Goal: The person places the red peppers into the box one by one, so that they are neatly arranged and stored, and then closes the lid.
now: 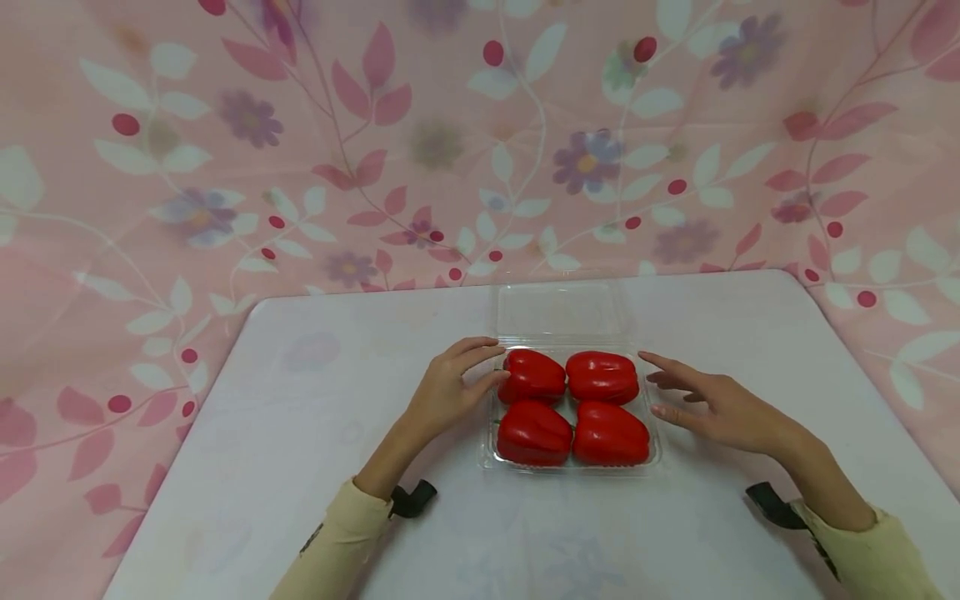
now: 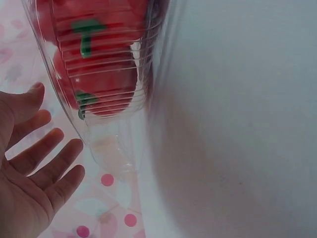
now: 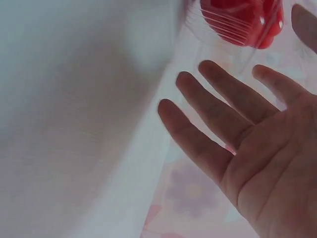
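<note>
Pink floral curtain (image 1: pixel 225 167) behind white table (image 1: pixel 300 467). Clear plastic clamshell tray (image 1: pixel 489 454) at table centre, lid open toward back — four glossy red bell peppers (image 1: pixel 572 407) inside. Left hand (image 1: pixel 448 390) relaxed, fingertips touching tray's left rim. Right hand (image 1: pixel 712 402) spread, released — just beside tray's right edge.

peppers (image 1: pixel 572 407): all four bright glossy red, with green stems
box (image 1: pixel 654 433): see-through clear plastic, ribbed walls
bench (image 1: pixel 300 433): plain white-ish
backdrop cloth (image 1: pixel 225 150): pink, with white and pink leaves, purple flowers, red dots
sleeves (image 1: pixel 337 542): pale cream-yellow
</note>
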Demonstrator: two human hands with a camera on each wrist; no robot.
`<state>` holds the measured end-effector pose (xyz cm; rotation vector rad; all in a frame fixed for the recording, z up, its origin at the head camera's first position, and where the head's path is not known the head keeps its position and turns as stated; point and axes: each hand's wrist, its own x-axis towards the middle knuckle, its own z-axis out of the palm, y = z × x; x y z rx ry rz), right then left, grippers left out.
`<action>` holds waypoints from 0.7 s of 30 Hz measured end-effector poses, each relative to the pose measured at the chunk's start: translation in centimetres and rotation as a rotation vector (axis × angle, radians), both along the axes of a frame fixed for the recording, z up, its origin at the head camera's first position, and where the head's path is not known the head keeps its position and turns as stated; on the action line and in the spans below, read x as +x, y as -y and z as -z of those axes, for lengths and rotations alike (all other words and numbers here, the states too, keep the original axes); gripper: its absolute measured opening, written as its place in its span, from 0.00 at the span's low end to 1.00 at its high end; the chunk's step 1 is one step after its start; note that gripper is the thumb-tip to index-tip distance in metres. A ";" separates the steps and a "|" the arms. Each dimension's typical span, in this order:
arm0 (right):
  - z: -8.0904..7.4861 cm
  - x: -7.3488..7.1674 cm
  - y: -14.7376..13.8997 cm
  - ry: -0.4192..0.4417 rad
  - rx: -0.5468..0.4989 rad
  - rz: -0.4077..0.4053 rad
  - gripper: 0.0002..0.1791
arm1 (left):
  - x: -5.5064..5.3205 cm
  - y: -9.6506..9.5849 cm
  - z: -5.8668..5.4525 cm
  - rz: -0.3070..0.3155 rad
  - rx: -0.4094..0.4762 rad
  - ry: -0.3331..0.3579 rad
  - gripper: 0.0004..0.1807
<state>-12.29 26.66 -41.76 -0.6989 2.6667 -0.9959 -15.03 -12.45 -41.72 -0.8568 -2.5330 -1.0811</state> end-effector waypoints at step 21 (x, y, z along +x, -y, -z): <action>-0.8 -5.9 1.0 -0.103 -0.082 0.157 0.36 | -2.9 0.5 1.3 -0.173 0.319 0.517 0.28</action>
